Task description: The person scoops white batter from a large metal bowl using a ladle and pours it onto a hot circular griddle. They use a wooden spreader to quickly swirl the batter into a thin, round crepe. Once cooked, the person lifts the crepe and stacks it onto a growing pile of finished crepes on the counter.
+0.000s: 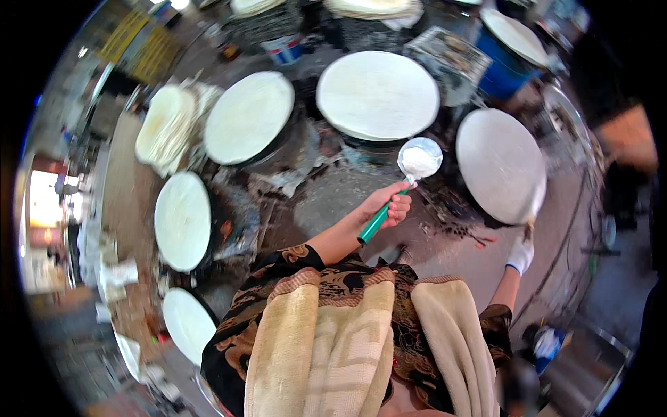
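My left hand (390, 208) grips the green handle (372, 229) of a metal ladle (420, 160) with white batter in its bowl, held between the back and right griddles. My gloved right hand (519, 254) is closed on a small tan tool (529, 228), partly hidden, at the lower edge of the bare round griddle (497, 163) on the right. White rounds cover the middle back griddle (377, 94), the back-left griddle (246, 115), the left griddle (182, 219) and the lower-left one (186, 323).
Stacks of thin white sheets lie at the left (165, 125) and back (372, 8). A blue drum (501, 75) under a white disc stands back right, near a newspaper-covered stack (448, 55) and a small bucket (281, 48). The curved worktop edge runs down the right.
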`<state>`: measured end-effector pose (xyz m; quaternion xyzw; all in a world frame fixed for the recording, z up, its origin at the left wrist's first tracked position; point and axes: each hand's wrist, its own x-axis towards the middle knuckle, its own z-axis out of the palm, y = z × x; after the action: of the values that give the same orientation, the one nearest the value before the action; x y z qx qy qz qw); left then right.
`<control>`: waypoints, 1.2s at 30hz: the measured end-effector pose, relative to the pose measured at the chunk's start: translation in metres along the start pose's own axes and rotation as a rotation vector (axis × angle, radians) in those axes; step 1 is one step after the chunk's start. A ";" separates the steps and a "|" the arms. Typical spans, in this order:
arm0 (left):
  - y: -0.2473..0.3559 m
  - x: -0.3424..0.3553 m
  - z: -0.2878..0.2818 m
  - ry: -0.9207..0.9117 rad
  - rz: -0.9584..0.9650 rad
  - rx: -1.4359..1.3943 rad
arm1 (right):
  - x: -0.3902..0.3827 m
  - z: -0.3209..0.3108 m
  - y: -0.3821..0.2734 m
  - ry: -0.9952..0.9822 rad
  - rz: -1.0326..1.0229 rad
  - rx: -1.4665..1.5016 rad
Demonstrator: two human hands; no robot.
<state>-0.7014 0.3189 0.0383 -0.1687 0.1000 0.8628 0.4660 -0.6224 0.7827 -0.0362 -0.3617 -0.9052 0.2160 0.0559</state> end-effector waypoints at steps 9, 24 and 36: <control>-0.024 -0.115 -0.029 0.327 0.614 0.115 | -0.160 0.088 -0.273 -0.942 -0.597 0.893; -0.188 -0.303 -0.082 0.863 1.250 -0.278 | -0.280 0.227 -0.452 -1.336 -0.653 0.684; -0.169 -0.418 -0.126 0.740 1.574 -0.532 | -0.164 0.322 -0.687 -0.397 -0.639 0.155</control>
<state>-0.3220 0.0474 0.0798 -0.4201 0.1271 0.8170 -0.3740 -1.0188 0.1157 -0.0210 -0.0071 -0.9465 0.3214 -0.0286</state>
